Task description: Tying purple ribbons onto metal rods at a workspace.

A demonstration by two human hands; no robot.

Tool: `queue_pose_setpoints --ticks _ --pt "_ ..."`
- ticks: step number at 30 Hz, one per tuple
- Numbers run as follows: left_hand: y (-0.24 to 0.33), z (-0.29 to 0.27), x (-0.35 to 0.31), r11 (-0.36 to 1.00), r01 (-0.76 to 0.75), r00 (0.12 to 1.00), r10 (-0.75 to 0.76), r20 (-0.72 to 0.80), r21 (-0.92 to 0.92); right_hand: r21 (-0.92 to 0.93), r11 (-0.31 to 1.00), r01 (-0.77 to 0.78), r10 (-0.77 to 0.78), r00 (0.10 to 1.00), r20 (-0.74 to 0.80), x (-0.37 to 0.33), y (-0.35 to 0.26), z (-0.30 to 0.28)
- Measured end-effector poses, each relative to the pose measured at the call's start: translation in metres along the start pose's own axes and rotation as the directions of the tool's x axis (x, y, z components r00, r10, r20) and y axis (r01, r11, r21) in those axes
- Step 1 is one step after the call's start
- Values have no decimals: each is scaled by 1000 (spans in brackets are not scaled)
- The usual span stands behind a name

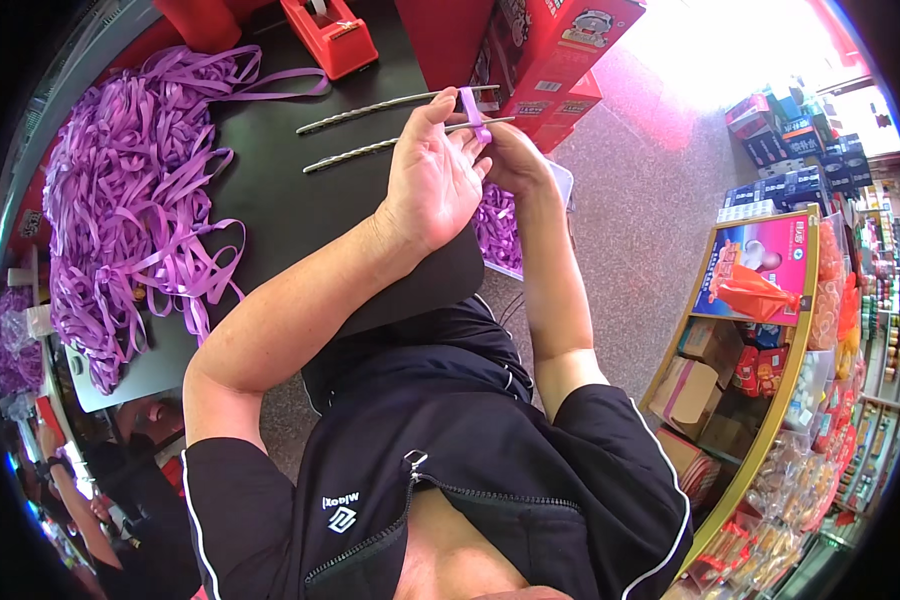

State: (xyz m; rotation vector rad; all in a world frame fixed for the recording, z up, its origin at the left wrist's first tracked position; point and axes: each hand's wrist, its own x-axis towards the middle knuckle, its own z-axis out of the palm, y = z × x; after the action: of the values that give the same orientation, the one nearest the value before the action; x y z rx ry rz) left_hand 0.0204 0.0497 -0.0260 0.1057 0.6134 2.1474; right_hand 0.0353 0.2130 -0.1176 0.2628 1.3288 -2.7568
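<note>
Two thin, spirally grooved metal rods [355,150] stick out roughly parallel over the dark tabletop. A narrow purple ribbon [473,112] loops around both near their right ends. My left hand [435,185] is turned palm up at the rods, its thumb by the upper one and its curled fingers at the ribbon's lower end. From the right, my right hand [520,158] meets it, fingers bent onto the same ribbon; my left hand partly hides them. Beneath my hands, a pale bin [562,185] holds more purple ribbon [497,225].
A big tangled heap of purple ribbon [135,200] covers the table's left side. At the far edge stands a red tape dispenser [335,40], with red boxes [560,60] to its right. Stocked shelves [760,390] line the right. Another person's arm [85,510] shows lower left.
</note>
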Motion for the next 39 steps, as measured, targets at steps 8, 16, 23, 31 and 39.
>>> queue_pose_setpoints --ticks 8,16,23,31,39 --pt "0 -2 0 1000 12 1000 -12 3 7 515 855 -64 -7 991 134 12 22 2" --pt "1 0 1 1000 13 1000 -13 0 14 574 799 -178 27 965 262 20 28 -4" --pt "1 3 -1 1000 -2 1000 2 1 24 611 766 -201 -35 935 352 26 28 -1" --pt "1 3 -1 998 13 1000 -13 3 55 680 724 -115 -102 957 270 17 28 9" --pt "2 1 0 991 69 993 -79 84 117 595 798 -100 -15 982 186 14 23 -10"
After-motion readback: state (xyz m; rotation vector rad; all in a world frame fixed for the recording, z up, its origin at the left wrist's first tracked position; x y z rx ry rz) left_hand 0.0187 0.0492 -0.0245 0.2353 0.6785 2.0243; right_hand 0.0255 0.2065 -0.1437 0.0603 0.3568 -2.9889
